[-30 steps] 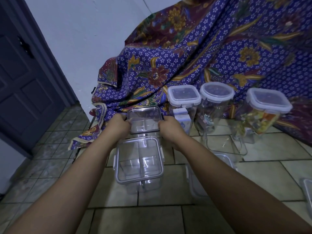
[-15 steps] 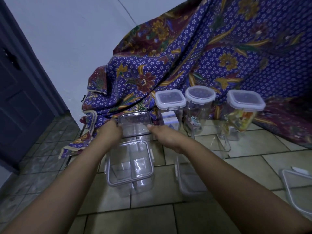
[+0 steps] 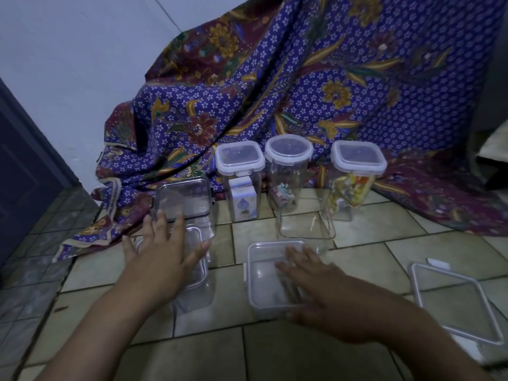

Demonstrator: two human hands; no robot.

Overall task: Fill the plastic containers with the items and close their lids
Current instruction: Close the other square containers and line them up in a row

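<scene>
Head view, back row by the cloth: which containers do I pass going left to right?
Low clear box with lid → tall square jar holding a small carton → round-lidded jar → square jar with colourful packets.

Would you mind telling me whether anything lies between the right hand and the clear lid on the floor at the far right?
Nothing visible does: only bare floor tiles separate the right hand from that lid.

Single head view, looking forward-down, close over tiled floor [image 3: 275, 350].
</scene>
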